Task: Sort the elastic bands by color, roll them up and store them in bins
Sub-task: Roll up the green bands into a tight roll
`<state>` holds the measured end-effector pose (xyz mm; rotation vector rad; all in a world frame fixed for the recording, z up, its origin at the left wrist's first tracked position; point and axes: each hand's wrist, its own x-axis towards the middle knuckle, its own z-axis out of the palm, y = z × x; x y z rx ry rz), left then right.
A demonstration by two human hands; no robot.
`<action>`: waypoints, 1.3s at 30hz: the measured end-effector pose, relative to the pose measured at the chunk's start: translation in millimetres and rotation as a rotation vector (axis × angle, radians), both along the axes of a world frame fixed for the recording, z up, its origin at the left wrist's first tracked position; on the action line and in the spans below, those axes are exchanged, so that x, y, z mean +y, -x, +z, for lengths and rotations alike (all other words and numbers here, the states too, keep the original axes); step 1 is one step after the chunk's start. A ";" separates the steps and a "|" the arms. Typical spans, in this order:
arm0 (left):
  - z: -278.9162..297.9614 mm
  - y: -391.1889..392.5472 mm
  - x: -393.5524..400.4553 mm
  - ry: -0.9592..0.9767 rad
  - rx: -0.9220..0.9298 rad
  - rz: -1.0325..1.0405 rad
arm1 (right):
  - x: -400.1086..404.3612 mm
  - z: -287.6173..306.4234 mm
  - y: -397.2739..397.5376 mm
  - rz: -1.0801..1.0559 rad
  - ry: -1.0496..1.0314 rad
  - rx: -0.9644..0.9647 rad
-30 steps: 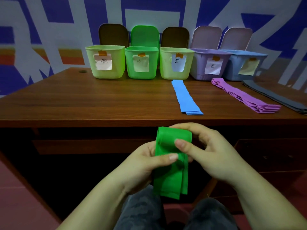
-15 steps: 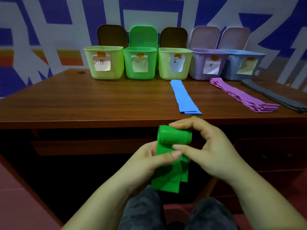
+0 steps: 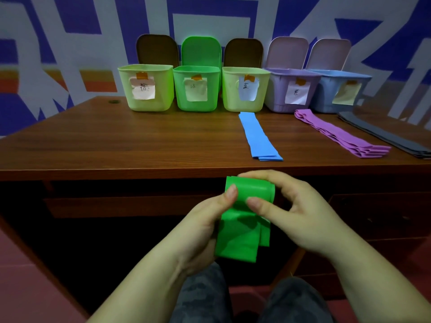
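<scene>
Painted blue and white shapes cover the wall behind a brown wooden desk (image 3: 116, 145), and below its front edge the person works over the lap. The left hand (image 3: 205, 224) curls round the green band (image 3: 242, 220), thumb pressed on the rolled top, while the right hand (image 3: 289, 213) pinches the roll between thumb and fingers from the other side. Only the upper part is wound; a loose tail hangs beneath the hands. Judging from that, the main risk is the roll springing open: the material looks stretchy and slick, so a relaxed thumb could let the turns unwind. Uneven pressure could also skew the roll into a cone. Farther off, on the desk, lie flat stacks of blue bands (image 3: 258, 138), purple bands (image 3: 338, 134) and grey bands (image 3: 382, 134), not yet rolled. At the back stand five labelled bins; the green bin (image 3: 197, 89) seems the target, and a loose roll dropped there may uncoil.
</scene>
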<state>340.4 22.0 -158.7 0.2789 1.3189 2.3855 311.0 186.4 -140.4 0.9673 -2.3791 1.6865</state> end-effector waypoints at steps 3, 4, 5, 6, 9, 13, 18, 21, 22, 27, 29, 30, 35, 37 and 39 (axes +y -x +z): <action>2.6 -1.3 -0.1 0.007 -0.011 0.056 | -2.0 -1.1 0.3 -0.014 -0.072 0.069; 2.8 -1.9 -0.1 0.011 -0.022 0.074 | -2.6 -1.5 0.0 -0.013 -0.106 0.090; 1.9 -1.8 -0.6 0.007 -0.038 0.087 | -2.9 -2.1 -0.2 -0.015 -0.131 0.098; 1.5 -2.0 -1.8 -0.002 -0.052 0.097 | -3.0 -2.3 -0.6 -0.013 -0.143 0.094; 0.0 -1.4 -6.9 -0.066 -0.048 0.058 | -0.9 -2.8 -1.3 -0.005 -0.134 0.041; -2.8 -0.8 -12.1 -0.121 -0.050 -0.019 | 0.6 -3.1 -2.3 -0.094 -0.182 0.130; -1.5 -1.8 -3.3 -0.169 -0.109 0.059 | -1.5 -6.7 -2.7 -0.143 -0.219 0.248; -4.7 -0.7 -0.6 -0.095 -0.121 0.129 | -1.3 -6.3 -3.4 -0.101 -0.188 0.216; -4.3 -1.3 -1.9 -0.106 -0.104 0.119 | -1.0 -5.7 -4.0 -0.085 -0.163 0.188; -5.8 -0.6 -7.9 -0.163 -0.024 0.066 | -2.9 -5.0 -4.7 -0.097 -0.172 0.245; -5.1 0.4 -7.3 -0.189 -0.030 0.091 | -4.9 -5.7 -5.0 -0.109 -0.189 0.297; -4.1 0.5 -7.3 -0.194 -0.039 0.114 | -5.8 -6.6 -5.2 -0.121 -0.191 0.307; 0.6 0.6 -6.0 -0.122 -0.053 0.207 | -9.1 -11.4 -7.1 -0.137 -0.151 0.361; 3.6 -0.1 -7.4 -0.131 -0.054 0.199 | -8.2 -12.7 -6.8 -0.150 -0.107 0.299; 5.6 -0.8 -10.0 -0.163 -0.057 0.198 | -6.7 -13.1 -6.2 -0.188 -0.092 0.268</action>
